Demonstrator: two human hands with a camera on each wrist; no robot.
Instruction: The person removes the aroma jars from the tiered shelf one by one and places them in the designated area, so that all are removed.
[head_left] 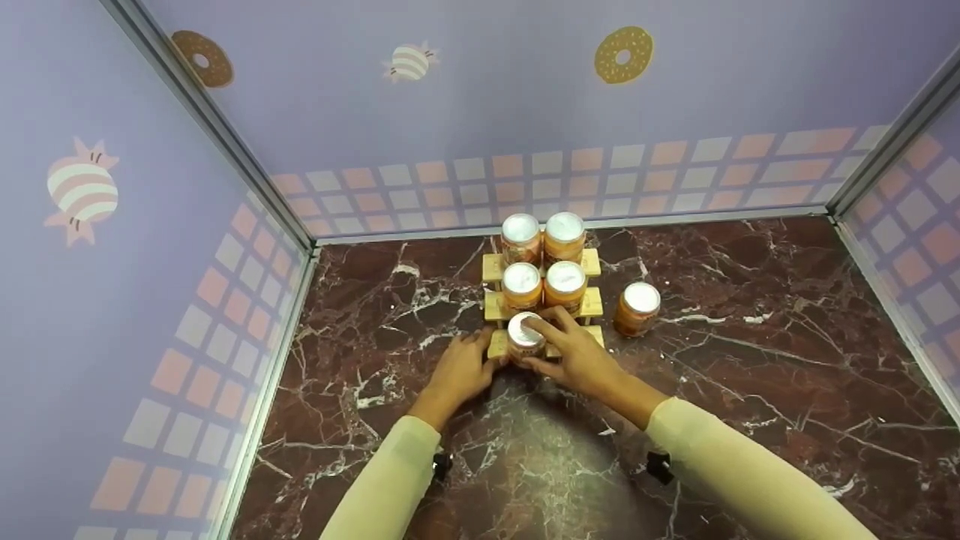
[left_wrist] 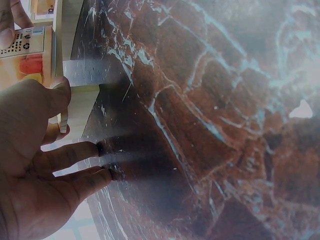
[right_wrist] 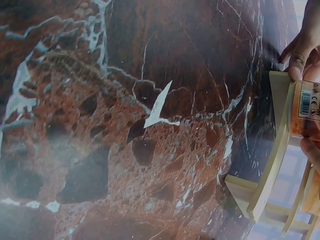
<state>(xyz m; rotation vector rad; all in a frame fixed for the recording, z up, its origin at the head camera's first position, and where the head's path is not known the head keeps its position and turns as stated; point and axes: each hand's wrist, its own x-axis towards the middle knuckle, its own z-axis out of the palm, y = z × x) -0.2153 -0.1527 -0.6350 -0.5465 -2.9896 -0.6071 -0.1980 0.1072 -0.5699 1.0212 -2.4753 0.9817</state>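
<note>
A three-tier wooden rack [head_left: 496, 306] stands on the marble-patterned table, with pairs of orange cans with pale lids on its back [head_left: 521, 238] and middle [head_left: 522, 288] tiers. On the front tier, left of its middle, is one more can [head_left: 525, 330]. My right hand [head_left: 589, 365] grips this can, one finger lying over its lid. My left hand [head_left: 459, 371] pinches the left end of the front tier between thumb and index finger; in the left wrist view its other fingers [left_wrist: 75, 152] reach down to the tabletop. The rack's front edge [right_wrist: 272, 165] shows in the right wrist view.
Another orange can [head_left: 637, 309] stands on the table to the right of the rack. Patterned purple walls [head_left: 480, 97] enclose the table at the back and both sides. A small white scrap [right_wrist: 159, 107] lies on the tabletop [head_left: 750, 390].
</note>
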